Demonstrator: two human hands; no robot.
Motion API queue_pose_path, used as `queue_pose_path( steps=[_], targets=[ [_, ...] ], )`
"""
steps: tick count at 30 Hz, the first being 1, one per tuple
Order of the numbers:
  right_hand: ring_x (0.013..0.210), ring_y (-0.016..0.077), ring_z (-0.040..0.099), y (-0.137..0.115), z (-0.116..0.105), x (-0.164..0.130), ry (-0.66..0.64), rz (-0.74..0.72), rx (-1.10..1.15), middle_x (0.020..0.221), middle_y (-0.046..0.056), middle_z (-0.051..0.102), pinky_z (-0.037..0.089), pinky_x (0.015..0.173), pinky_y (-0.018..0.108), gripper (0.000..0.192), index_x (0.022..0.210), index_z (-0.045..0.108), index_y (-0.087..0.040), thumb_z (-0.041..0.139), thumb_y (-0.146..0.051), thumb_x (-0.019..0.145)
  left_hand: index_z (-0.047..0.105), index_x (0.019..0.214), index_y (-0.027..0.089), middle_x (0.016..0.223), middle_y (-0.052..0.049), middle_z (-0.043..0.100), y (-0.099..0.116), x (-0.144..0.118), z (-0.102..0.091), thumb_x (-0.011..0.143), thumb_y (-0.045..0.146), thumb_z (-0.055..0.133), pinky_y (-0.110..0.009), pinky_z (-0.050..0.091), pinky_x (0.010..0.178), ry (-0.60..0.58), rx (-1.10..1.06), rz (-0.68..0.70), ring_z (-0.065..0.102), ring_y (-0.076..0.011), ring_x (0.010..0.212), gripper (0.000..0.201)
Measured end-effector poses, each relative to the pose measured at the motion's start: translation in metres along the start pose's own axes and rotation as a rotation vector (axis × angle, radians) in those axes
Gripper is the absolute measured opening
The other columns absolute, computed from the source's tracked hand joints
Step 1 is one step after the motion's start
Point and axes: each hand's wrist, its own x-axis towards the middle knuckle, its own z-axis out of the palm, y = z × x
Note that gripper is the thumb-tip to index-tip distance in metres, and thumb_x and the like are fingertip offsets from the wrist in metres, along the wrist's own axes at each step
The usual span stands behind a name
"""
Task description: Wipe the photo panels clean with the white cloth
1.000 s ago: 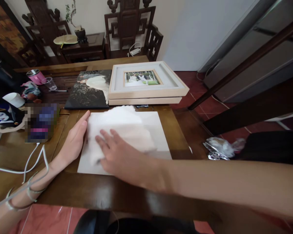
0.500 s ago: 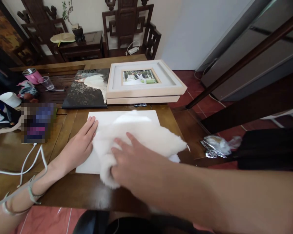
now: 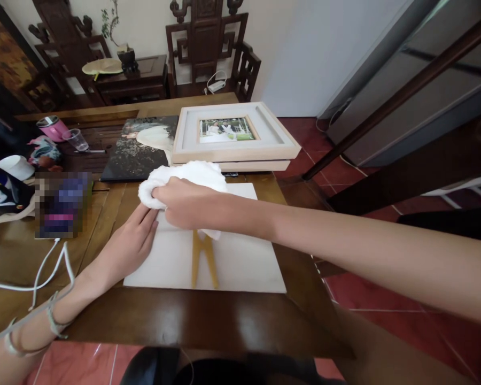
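Since half a second ago: right hand has pulled back from the near right part of the white board to its far left corner, bunching the cloth that then lay spread out; a wooden stand on the board is now uncovered
Right hand (image 3: 186, 206): fingers closed round the white cloth (image 3: 184, 176), gripping it in a wad that bulges above and beyond the knuckles
Left hand (image 3: 130, 243): fingers stretched out flat and open, holding nothing, pressing on the left edge of the white board (image 3: 240, 262) just below the right hand (the fingertips almost meet the cloth)
White board: lies flat on the tabletop (image 3: 208, 321), reaching from under both hands toward the near edge
Wooden stand (image 3: 203, 259): a forked light-wood strip lying on the board, its top end tucked under the right hand's wrist side
Beyond the fingers: stacked picture frames (image 3: 234, 136) with a photo in the top one, and left of them a dark canvas print (image 3: 138, 149)
Left of the left hand: a white cable (image 3: 44, 267) trailing over the tabletop
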Motion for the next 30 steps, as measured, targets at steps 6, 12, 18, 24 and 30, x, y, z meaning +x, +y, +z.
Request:
queue_pose_path(
  steps=[6,12,18,24,30],
  targets=[
    [0.046,0.0114,0.042,0.024,-0.014,-0.048,-0.06,0.184,-0.054,0.072,0.008,0.058,0.025,0.044,0.027,0.02,0.083,0.058,-0.012,0.043,-0.001,0.075,0.032,0.147,0.006,0.16,-0.014,0.024,-0.005,-0.002,0.006,0.101,0.034,0.024,-0.04,0.022,0.121,0.041,0.028,0.028,0.019,-0.0241,0.149,0.055],
    [0.075,0.0241,0.065,0.037,0.012,-0.09,-0.054,0.347,-0.135,0.102,0.018,0.064,0.048,0.062,0.034,0.033,0.1,0.063,-0.011,0.041,0.0,0.077,0.032,0.147,0.005,0.16,-0.015,0.025,-0.003,-0.001,0.006,0.101,0.034,0.023,-0.04,0.02,0.121,0.036,0.051,0.029,0.019,-0.0218,0.149,0.055],
    [0.128,0.0471,0.046,-0.011,0.069,-0.151,0.056,0.016,-0.126,0.138,0.021,0.054,0.05,0.089,0.062,0.013,0.084,0.072,-0.02,0.064,-0.023,0.075,0.032,0.147,0.005,0.16,-0.015,0.024,-0.003,-0.001,0.005,0.101,0.034,0.023,-0.04,0.021,0.121,0.038,0.048,0.022,0.02,-0.0224,0.149,0.055],
    [0.131,0.0366,0.048,-0.025,0.056,-0.145,-0.124,0.07,-0.177,0.144,0.011,0.051,0.055,0.094,0.049,0.029,0.102,0.072,-0.026,0.065,-0.023,0.074,0.033,0.147,0.006,0.159,-0.016,0.025,-0.003,-0.002,0.007,0.101,0.033,0.024,-0.042,0.022,0.121,0.055,0.038,0.046,0.02,-0.0243,0.148,0.054],
    [0.14,0.0487,0.025,-0.006,0.037,-0.062,-0.12,0.106,-0.373,0.154,0.026,0.03,0.041,0.102,0.062,0.043,0.121,0.063,-0.009,0.059,-0.004,0.079,0.032,0.147,0.008,0.16,-0.017,0.025,-0.004,-0.003,0.008,0.101,0.032,0.024,-0.044,0.022,0.121,0.068,0.029,0.058,0.019,-0.0255,0.149,0.052]
  ],
)
